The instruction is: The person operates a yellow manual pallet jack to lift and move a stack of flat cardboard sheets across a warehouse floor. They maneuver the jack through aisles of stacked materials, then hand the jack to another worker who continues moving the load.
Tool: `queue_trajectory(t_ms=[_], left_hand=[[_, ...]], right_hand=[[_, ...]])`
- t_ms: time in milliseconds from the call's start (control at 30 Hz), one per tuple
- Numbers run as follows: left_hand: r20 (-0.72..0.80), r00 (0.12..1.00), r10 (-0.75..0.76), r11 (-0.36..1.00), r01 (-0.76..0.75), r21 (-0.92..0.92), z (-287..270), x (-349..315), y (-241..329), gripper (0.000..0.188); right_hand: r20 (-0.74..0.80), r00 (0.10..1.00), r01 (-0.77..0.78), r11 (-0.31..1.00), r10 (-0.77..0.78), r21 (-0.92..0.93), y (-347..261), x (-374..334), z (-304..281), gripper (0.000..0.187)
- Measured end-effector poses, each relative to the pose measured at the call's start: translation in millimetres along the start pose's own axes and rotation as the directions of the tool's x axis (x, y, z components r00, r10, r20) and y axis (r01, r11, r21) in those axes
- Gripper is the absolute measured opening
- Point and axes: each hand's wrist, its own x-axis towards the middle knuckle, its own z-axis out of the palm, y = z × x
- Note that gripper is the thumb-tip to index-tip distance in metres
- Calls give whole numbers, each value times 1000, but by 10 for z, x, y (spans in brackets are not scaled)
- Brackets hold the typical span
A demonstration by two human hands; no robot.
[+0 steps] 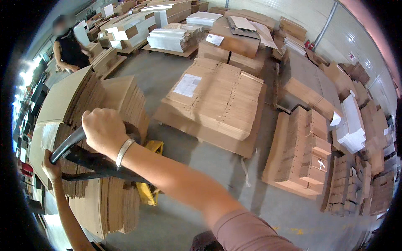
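Observation:
Across the left of the head view runs the black handle [69, 144] of a pallet jack, its yellow body [147, 194] showing below. My right hand [104, 130] is closed round the handle's upper end, a pale band on the wrist. Lower down, my left hand [51, 168] wraps the other end of the same handle; some of its fingers are hidden. Right behind the handle rise tall stacks of flat brown cardboard [63, 94], partly covered by my arms and the handle.
A pallet of bundled cardboard [213, 98] stands ahead in the middle. More cardboard stacks [299, 154] line the right side, and white stacks [167, 39] stand farther off. Another person [69, 48] is at the far left. Grey floor [201, 180] runs between the pallets; a loose strip [246, 172] lies on it.

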Motion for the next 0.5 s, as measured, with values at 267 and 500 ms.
queue_trajectory(t_ms=[267,500], left_hand=[[-42,999,-34,998,36,44,161,333,189,12],[-21,1000,-21,999,22,43,322,698,232,17]], right_hand=[[95,995,-9,997,17,-81,219,417,186,3],[113,993,39,984,-19,-173,453,775,403,5]])
